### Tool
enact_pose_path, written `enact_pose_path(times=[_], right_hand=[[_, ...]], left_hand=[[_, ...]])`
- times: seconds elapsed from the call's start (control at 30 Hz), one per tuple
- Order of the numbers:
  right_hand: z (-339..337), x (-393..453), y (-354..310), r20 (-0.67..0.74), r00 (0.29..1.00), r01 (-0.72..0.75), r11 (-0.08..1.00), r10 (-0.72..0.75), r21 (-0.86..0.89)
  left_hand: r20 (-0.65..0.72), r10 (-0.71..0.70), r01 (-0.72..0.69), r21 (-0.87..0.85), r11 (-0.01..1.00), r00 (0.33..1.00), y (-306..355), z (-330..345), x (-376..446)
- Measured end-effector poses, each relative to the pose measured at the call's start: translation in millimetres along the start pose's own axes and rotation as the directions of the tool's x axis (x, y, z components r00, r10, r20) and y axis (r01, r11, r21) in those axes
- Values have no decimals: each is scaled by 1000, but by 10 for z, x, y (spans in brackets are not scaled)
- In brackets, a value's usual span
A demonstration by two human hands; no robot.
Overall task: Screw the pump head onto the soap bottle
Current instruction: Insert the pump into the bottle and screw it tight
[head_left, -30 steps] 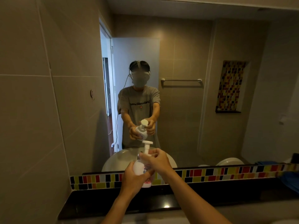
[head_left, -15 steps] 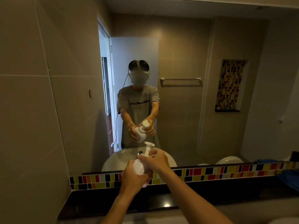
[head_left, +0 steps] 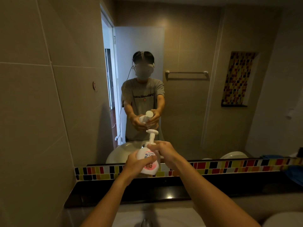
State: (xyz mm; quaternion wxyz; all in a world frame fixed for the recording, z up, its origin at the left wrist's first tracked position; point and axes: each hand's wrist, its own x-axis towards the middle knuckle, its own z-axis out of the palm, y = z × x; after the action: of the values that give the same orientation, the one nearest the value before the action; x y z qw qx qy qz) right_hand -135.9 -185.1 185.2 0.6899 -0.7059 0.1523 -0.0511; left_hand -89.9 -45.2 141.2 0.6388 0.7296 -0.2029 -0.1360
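Note:
I hold a white soap bottle (head_left: pixel 148 163) with a pink label in mid-air in front of the mirror. My left hand (head_left: pixel 136 165) wraps around the bottle's body from the left. The white pump head (head_left: pixel 152 135) stands up from the bottle's neck, slightly tilted. My right hand (head_left: pixel 162 152) grips the pump's collar at the neck from the right. The neck joint itself is hidden by my fingers.
A large mirror (head_left: pixel 188 79) fills the wall ahead and reflects a person holding the bottle. A strip of coloured mosaic tiles (head_left: pixel 229 166) runs below it, above a dark countertop (head_left: pixel 164 190). A white sink (head_left: pixel 157 217) and tap lie under my arms. Tiled wall stands close at left.
The bottle turned in my left hand so its label now faces me, and the pump head stands more upright. Both hands kept their grip at about the same place.

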Motion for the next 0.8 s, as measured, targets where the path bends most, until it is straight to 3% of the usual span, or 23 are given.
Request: enact_pose_path(times=[0.1,0.2,0.43,0.5,0.57,0.67,0.8], right_hand=[[17,30,41,-109,992,54,998,-58,-33],[9,87,48,-148,989,34,999,-29,34],[-36,112,53,90,996,-11,996,2,94],[-11,111,59,-4,999,41,999,-41,23],[27,106,82,-118,988,89,994,-95,-56],[13,120,102,-141,988,65,998,-63,8],[-65,110,52,-69,998,-3,993,11,117]], left_hand=[[-121,109,-83,205,975,987,-36,26,30],[-151,109,-78,196,977,983,-60,37,17],[164,-24,52,-166,985,986,1,-21,-64],[75,-16,23,-94,995,997,8,19,-56],[-49,47,-43,84,996,998,-18,62,-27],[-119,75,-60,127,990,990,-33,97,-18],[90,-40,43,-35,998,995,26,15,-26]])
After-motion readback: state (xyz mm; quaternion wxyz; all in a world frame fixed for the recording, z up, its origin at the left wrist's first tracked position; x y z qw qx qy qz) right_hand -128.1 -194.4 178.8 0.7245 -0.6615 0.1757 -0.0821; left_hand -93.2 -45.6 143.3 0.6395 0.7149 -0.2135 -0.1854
